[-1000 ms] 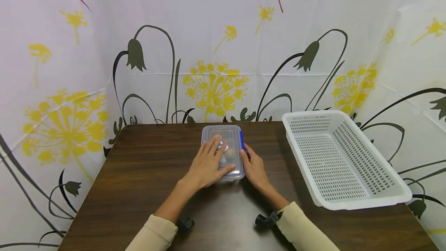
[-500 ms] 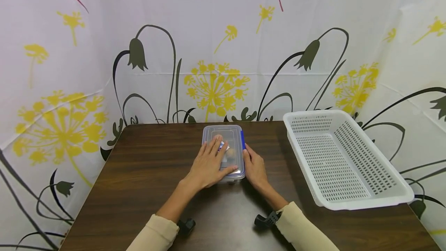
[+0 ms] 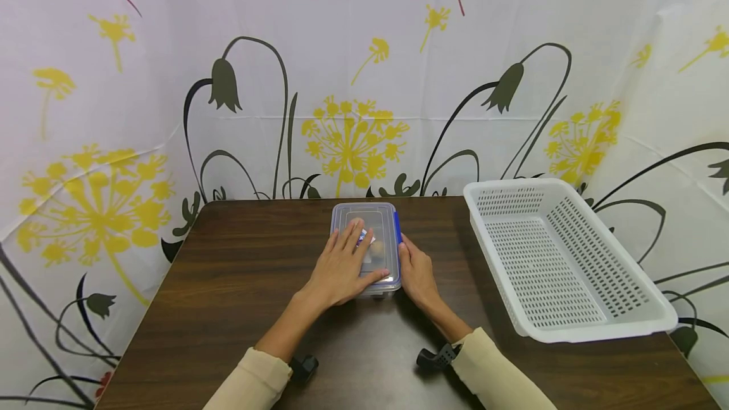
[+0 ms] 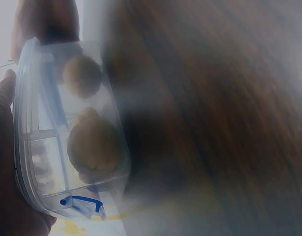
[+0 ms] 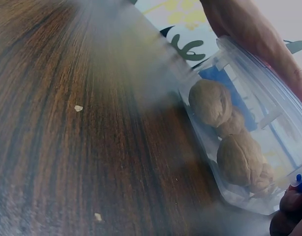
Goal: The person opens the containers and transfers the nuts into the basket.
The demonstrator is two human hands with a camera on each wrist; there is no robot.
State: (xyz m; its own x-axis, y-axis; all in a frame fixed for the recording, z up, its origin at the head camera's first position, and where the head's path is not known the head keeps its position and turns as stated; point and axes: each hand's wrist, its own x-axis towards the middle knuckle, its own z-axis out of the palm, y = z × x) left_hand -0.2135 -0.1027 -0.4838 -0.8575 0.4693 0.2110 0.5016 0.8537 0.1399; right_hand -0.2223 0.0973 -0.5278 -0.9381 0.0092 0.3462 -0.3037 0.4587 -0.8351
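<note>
A clear plastic food container (image 3: 370, 214) with a blue-edged lid and a blue latch (image 3: 397, 225) on its right side rests on the table. Through its walls I see walnuts (image 5: 239, 160) and a blue-and-white piece. My left hand (image 3: 338, 271) lies flat across the lid with its fingers spread, partly covering a small printed label (image 3: 364, 239). At the container's right side, my right hand (image 3: 418, 274) holds the edge by the latch, fingers bent in the right wrist view. Its fingertips are partly hidden in the head view.
A white perforated plastic basket (image 3: 515, 296) stands on the right of the dark wooden table (image 3: 245, 258). Small pale crumbs (image 5: 78, 108) lie on the wood. Behind hangs a flower-patterned curtain (image 3: 342, 18).
Both hands keep almost the same places on the container. The head view has shifted very slightly; nothing else visibly moves.
</note>
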